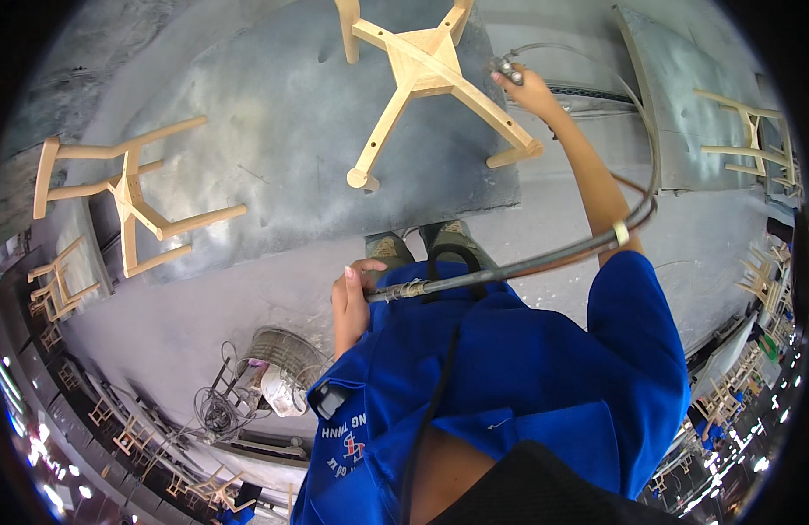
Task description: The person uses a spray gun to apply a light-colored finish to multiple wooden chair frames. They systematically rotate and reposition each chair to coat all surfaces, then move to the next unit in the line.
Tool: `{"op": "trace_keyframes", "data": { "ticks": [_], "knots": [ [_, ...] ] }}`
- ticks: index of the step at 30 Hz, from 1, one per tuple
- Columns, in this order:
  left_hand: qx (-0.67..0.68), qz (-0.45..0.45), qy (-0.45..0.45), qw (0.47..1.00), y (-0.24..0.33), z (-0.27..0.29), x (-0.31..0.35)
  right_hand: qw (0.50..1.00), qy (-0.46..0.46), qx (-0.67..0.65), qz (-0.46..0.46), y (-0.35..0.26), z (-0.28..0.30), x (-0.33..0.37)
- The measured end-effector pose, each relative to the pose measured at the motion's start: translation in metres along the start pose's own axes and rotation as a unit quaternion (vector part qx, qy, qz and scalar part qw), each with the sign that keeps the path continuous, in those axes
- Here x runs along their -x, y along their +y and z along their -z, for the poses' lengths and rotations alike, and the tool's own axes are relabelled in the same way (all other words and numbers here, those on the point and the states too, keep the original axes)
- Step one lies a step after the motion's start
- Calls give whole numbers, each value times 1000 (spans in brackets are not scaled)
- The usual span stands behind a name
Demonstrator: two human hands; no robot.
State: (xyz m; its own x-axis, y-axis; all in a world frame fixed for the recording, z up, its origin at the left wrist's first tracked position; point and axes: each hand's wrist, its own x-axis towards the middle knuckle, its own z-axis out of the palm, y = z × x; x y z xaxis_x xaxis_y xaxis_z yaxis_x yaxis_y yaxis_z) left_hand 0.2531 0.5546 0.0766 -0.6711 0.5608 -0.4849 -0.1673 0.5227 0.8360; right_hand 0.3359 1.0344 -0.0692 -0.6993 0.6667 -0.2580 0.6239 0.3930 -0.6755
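Observation:
My right hand (529, 91) is stretched forward, its fingers wrapped round a metal spray gun (510, 72). A thin hose (654, 149) loops from the gun back over my right forearm. Across my waist runs a grey hose bundle (510, 269), bound with tape, and my left hand (352, 297) is closed round its left end. Just left of the spray gun, a pale wooden stool frame (426, 66) with splayed legs stands on a grey stained board (291, 157). The gun is apart from the frame. No spray can be made out.
Another wooden frame (129, 188) stands at the left edge of the board. More frames (755, 144) are at the right by an upright grey panel (685, 96). Behind me on the left are a wire basket (286, 354) and tangled cable (219, 411).

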Motion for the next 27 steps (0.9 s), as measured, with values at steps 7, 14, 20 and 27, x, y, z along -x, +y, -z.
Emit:
{"op": "trace_keyframes", "data": {
  "ticks": [7, 14, 20, 27],
  "knots": [
    [72, -44, -102, 991, -25, 73, -64, 989, 142, -43, 9, -130, 33, 33],
    [85, -17, 21, 996, -56, 179, -91, 973, 193, 105, -68, -232, -29, -61],
    [133, 52, 128, 981, -92, 239, -54, 966, 185, 176, -30, -222, -95, -166],
    [141, 24, 4, 990, -103, 238, -54, 987, 126, -30, -97, -251, -92, -66]
  ]
}}
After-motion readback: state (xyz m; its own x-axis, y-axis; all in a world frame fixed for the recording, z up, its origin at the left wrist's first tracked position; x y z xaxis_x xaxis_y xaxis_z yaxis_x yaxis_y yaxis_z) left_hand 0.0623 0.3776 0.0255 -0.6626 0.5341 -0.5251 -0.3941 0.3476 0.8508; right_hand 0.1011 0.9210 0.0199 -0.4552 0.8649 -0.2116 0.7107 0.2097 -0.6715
